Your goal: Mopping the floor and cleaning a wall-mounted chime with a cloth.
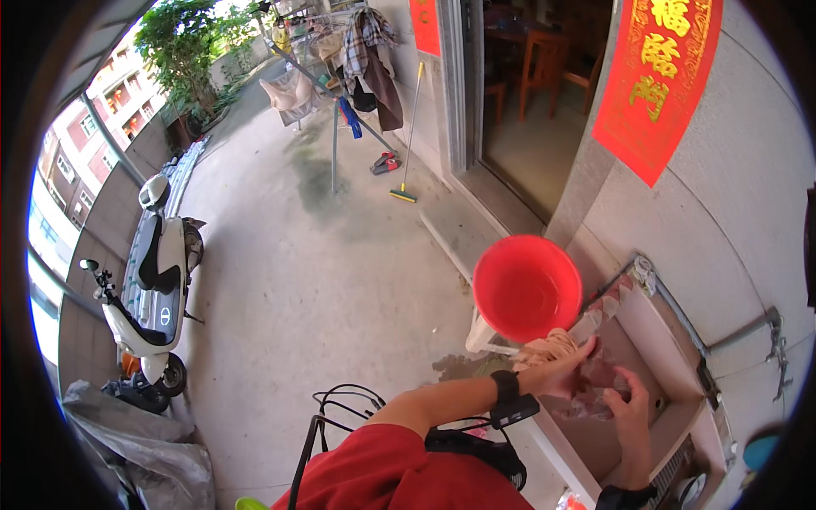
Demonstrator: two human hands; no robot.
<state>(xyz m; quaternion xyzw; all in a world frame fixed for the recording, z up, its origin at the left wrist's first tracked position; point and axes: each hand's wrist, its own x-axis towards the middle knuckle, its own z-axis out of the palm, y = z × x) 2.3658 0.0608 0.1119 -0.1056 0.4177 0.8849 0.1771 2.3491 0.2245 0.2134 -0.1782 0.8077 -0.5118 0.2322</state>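
Note:
Both my hands are over the rectangular wash sink [663, 357] at the lower right. My left hand [570, 370] touches a thin, crumpled, translucent pinkish item [590, 395]; its grip is partly hidden. On the other side of that item, my right hand [628, 395] has its fingers curved at the item's edge, and whether they close on it cannot be seen. A beige bunched cloth [548, 349] lies beside my left wrist, at the sink's near left corner. Just beyond it stands a round red plastic basin [528, 287].
A tap [776, 347] is on the wall at right. A step [462, 236] fronts the open doorway. A broom-like tool [403, 193] leans by the wall, near slippers [386, 164] and a drying rack [335, 146] with clothes. A white scooter [166, 299] stands at left. Black cables [319, 414] hang beside me.

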